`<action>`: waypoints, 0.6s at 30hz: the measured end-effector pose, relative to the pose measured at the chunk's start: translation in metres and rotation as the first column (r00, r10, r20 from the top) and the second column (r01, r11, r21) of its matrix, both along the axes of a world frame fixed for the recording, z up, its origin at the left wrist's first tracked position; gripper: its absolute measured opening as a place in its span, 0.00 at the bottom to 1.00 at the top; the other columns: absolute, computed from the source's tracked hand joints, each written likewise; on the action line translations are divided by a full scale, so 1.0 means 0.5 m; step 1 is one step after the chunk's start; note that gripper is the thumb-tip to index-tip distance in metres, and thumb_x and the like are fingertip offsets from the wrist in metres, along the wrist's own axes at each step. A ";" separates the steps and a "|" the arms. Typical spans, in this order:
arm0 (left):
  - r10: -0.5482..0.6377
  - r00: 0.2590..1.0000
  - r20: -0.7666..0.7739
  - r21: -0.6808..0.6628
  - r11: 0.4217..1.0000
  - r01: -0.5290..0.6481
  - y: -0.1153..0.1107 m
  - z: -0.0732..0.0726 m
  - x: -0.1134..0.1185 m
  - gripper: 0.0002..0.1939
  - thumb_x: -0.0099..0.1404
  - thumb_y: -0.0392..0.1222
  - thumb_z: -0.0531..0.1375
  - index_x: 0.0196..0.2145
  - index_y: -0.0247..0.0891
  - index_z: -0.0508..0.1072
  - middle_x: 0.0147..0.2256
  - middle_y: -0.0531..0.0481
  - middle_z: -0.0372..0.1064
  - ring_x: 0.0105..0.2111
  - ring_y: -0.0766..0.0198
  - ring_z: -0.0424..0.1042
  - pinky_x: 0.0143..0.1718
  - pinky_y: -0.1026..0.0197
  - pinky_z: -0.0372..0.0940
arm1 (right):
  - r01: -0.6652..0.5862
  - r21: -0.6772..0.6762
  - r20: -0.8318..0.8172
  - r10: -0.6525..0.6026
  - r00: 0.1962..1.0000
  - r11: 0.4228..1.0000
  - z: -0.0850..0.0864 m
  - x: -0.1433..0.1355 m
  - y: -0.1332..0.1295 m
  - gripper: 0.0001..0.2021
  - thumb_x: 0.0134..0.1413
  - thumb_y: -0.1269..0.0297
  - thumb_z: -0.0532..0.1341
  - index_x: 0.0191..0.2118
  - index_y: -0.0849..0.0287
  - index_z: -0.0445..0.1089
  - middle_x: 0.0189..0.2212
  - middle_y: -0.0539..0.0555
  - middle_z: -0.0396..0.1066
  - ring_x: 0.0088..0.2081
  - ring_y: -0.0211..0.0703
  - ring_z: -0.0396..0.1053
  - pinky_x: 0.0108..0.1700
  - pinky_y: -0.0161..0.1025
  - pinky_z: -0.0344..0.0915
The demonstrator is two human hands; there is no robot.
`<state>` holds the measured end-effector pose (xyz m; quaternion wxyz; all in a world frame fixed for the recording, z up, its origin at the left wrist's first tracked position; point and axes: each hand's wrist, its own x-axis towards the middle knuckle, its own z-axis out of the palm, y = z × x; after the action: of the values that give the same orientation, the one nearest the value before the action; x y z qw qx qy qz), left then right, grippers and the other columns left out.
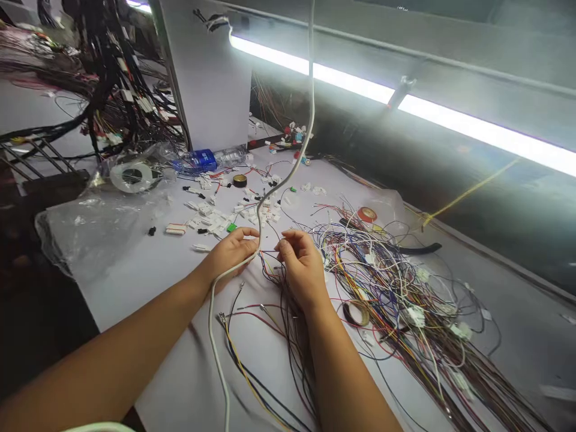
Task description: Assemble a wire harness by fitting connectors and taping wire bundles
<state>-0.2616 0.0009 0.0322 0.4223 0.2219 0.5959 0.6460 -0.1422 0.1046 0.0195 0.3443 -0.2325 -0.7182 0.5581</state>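
Between left hand and right hand: thin wires, red, blue, green.

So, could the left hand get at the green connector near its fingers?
Likely yes: the green connector lies just beyond the left hand, and nothing visible stands between them.

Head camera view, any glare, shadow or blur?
In the head view, glowing white tube lights burn out to blank white; also in the head view, a crumpled clear plastic bag catches highlights, and the lower-left background is dark; the head view shows the bare left hand and bare right hand fairly sharp, with thin coloured wires between them hard to tell apart.
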 end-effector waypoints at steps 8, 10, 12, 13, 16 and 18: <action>-0.049 0.996 -0.073 0.043 0.998 0.052 -0.004 -0.010 -0.017 0.20 0.56 0.54 0.65 0.39 0.37 0.71 0.18 0.61 0.57 0.15 0.75 0.51 0.15 0.68 0.45 | -0.086 0.219 0.157 0.051 0.986 0.972 0.011 0.007 0.003 0.10 0.56 0.66 0.56 0.41 0.58 0.73 0.27 0.49 0.69 0.29 0.37 0.65 0.33 0.34 0.61; -0.103 0.992 -0.074 0.044 0.993 0.106 -0.003 -0.019 -0.019 0.19 0.56 0.55 0.65 0.38 0.38 0.70 0.18 0.61 0.57 0.15 0.74 0.51 0.15 0.69 0.46 | -0.072 0.295 0.142 0.031 0.989 0.953 0.014 0.006 0.000 0.09 0.57 0.64 0.58 0.39 0.58 0.74 0.27 0.48 0.68 0.29 0.37 0.64 0.33 0.34 0.60; -0.133 0.991 -0.035 0.040 0.990 0.134 -0.002 -0.023 -0.014 0.17 0.59 0.54 0.63 0.38 0.39 0.69 0.18 0.60 0.57 0.14 0.75 0.51 0.14 0.70 0.46 | -0.035 0.374 0.121 -0.011 0.993 0.927 0.016 0.006 -0.002 0.07 0.57 0.64 0.60 0.36 0.58 0.74 0.26 0.48 0.67 0.29 0.36 0.64 0.33 0.33 0.59; -0.134 0.991 -0.001 0.040 0.990 0.134 -0.001 -0.023 -0.010 0.17 0.60 0.54 0.62 0.38 0.39 0.69 0.19 0.60 0.57 0.14 0.75 0.51 0.14 0.70 0.46 | -0.012 0.403 0.115 -0.038 0.993 0.915 0.016 0.007 -0.003 0.06 0.56 0.64 0.60 0.34 0.58 0.74 0.25 0.48 0.66 0.28 0.36 0.63 0.33 0.33 0.58; -0.107 0.988 0.112 0.064 0.993 0.100 0.000 -0.019 0.000 0.14 0.62 0.52 0.60 0.36 0.38 0.68 0.20 0.59 0.57 0.15 0.75 0.51 0.13 0.71 0.47 | 0.036 0.460 0.124 -0.105 0.987 0.887 0.019 0.009 -0.005 0.05 0.55 0.67 0.60 0.32 0.57 0.73 0.23 0.46 0.63 0.26 0.35 0.61 0.30 0.33 0.56; -0.109 0.978 0.175 0.078 0.992 0.097 0.001 -0.015 0.003 0.12 0.62 0.50 0.61 0.34 0.37 0.68 0.21 0.58 0.57 0.15 0.75 0.51 0.14 0.72 0.49 | 0.042 0.480 0.142 -0.125 0.982 0.876 0.022 0.010 -0.006 0.05 0.55 0.67 0.59 0.31 0.57 0.73 0.22 0.46 0.62 0.25 0.35 0.60 0.30 0.33 0.55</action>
<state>-0.2601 0.0014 0.0248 0.4992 0.2080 0.5207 0.6606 -0.1372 0.1017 0.0305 0.3525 -0.2183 -0.8487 0.3283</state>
